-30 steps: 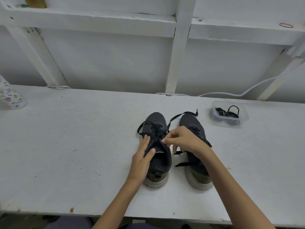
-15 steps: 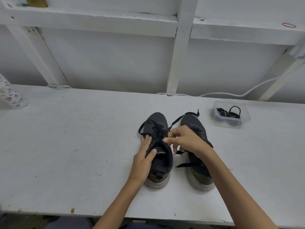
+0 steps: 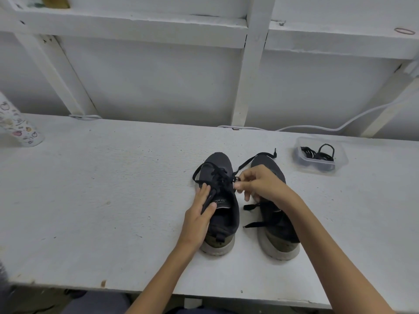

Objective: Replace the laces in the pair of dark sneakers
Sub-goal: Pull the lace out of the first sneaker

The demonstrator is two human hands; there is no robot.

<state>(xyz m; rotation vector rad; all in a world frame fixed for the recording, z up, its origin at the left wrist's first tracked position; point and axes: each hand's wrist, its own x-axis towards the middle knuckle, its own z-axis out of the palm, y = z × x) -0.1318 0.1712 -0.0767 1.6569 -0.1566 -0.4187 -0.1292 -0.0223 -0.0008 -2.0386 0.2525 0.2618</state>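
Nearest us, both forearms reach in over the front edge of the bench point(image 3: 102, 211). The pair stands on it side by side and slightly apart, heels toward us. We read this as an early step: the old lace point(image 3: 246, 164) is being worked loose from the left sneaker point(image 3: 218, 160), and it is not yet out of the eyelets. The right sneaker point(image 3: 275, 227) looks partly undone, with two loose strands trailing from its inner side into the gap between the pair. We cannot tell how many of its eyelets are free.

The left hand point(image 3: 198, 215) lies along the outer side of the left sneaker, fingers straight and together, thumb resting by the tongue. It steadies the sneaker and grips nothing that we can make out. The right hand point(image 3: 260, 185) reaches across above the right sneaker. Its thumb and forefinger pinch the lace beside the left sneaker's lacing, and the other fingers curl loosely underneath. From that pinch the lace runs away to its tip past the right sneaker's toe.

The next move, we judge, calls for a steady pull on the pinched strand while the flat hand stops the sneaker sliding. After that each crossing needs easing out, eyelet by eyelet.

Farther off, right of the toes, a clear container point(image 3: 296, 156) holds coiled spare laces point(image 3: 308, 153). A white cable point(image 3: 317, 127) runs along the back edge.
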